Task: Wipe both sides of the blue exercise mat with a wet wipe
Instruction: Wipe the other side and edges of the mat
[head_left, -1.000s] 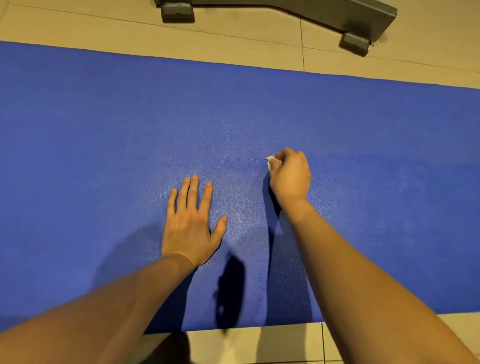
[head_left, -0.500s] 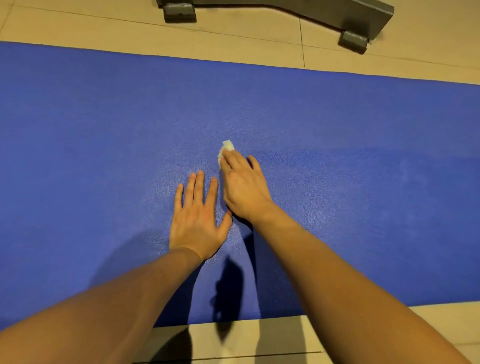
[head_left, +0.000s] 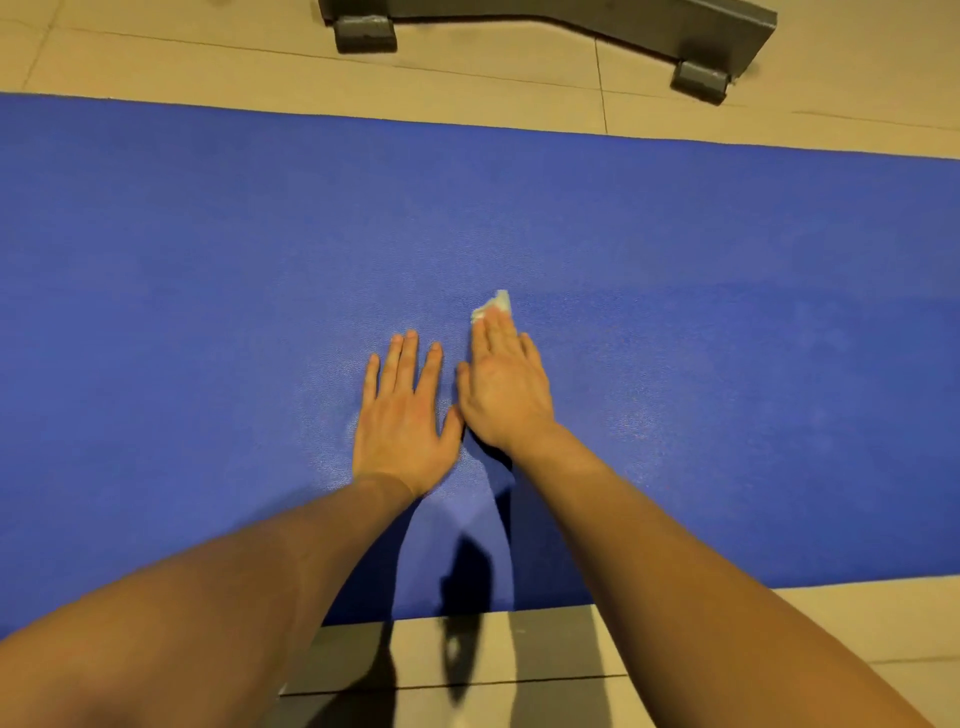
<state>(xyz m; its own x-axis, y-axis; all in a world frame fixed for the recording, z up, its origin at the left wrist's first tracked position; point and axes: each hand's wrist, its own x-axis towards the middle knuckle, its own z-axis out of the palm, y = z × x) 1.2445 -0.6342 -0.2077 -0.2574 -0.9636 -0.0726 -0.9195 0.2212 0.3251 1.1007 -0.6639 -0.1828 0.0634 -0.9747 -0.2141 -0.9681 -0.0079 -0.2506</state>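
wipe (head_left: 493, 306): mid-mat (head_left: 208, 260), pinned under right hand (head_left: 506, 389), corner poking out beyond fingertips | right fingers: straight, together, pressing down | left hand (head_left: 402, 415): flat on mat, fingers slightly apart, just beside right | mat long axis: left–right | likely next: stroke rightward, leftward blocked by left hand

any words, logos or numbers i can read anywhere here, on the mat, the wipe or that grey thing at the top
No text can be read anywhere in this view.
blue exercise mat: plain texture, no logo or print.
wet wipe under the right hand: plain white, no marking.
grey metal base: no label or number visible.
floor tiles: bare.
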